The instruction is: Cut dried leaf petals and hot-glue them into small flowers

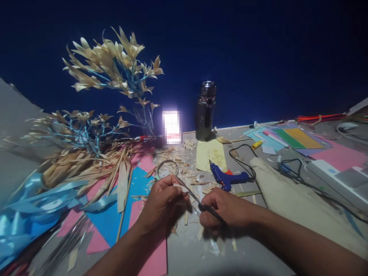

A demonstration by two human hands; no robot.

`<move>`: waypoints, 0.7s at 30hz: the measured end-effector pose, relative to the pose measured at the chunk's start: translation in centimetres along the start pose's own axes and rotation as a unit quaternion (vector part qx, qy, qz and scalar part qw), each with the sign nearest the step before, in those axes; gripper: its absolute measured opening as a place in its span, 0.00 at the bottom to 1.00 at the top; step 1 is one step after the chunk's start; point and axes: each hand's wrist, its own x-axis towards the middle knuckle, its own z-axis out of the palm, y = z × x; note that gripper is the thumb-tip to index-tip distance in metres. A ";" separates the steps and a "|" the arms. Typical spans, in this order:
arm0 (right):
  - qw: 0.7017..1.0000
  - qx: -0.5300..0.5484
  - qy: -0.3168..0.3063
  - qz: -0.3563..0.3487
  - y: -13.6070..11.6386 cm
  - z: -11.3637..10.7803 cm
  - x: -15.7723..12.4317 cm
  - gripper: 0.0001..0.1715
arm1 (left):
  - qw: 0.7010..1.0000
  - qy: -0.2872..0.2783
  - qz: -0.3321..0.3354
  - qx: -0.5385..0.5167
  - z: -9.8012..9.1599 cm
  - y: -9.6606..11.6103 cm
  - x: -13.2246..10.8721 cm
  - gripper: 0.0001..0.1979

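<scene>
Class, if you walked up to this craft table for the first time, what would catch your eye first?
Probably the glowing white screen at the table's far edge, beside a dark metal flask. To the left rise branches of dried leaves on blue stems. In front, the left hand and right hand work together with scissors.

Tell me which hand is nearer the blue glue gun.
Right. The right hand sits just below the blue glue gun, gripping scissors; the left hand is farther off, to its lower left.
</scene>
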 end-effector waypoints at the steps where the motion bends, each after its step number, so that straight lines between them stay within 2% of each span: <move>1: 1.000 -0.007 0.003 0.000 -0.1 0.0 0.0 0.18 | 1.000 0.004 0.000 0.003 0.0 0.0 0.0 0.05; 6: 1.000 0.014 0.008 0.004 0.6 0.2 0.6 0.19 | 1.000 -0.006 0.004 -0.006 0.0 -0.1 -0.2 0.04; 10: 0.984 0.164 0.056 -0.035 1.3 0.9 1.3 0.18 | 1.000 -0.016 -0.006 0.000 -0.1 -0.4 -0.1 0.05; 12: 0.969 0.217 0.099 -0.067 1.2 1.0 1.4 0.21 | 0.999 -0.015 -0.011 0.032 -0.3 -0.7 -0.1 0.05; 15: 0.956 0.225 0.149 -0.112 0.7 1.1 1.2 0.25 | 0.994 -0.024 -0.016 0.101 -0.5 -1.1 -0.1 0.06; 17: 0.954 0.226 0.149 -0.128 0.5 1.2 1.0 0.26 | 0.991 -0.029 -0.021 0.132 -0.8 -1.5 0.0 0.06; 19: 0.950 0.235 0.150 -0.139 0.7 1.4 1.1 0.27 | 0.991 -0.041 -0.023 0.124 -0.9 -2.0 0.1 0.07; 21: 0.943 0.247 0.162 -0.153 1.1 1.7 1.5 0.27 | 0.995 -0.066 -0.023 0.073 -1.0 -2.6 0.3 0.09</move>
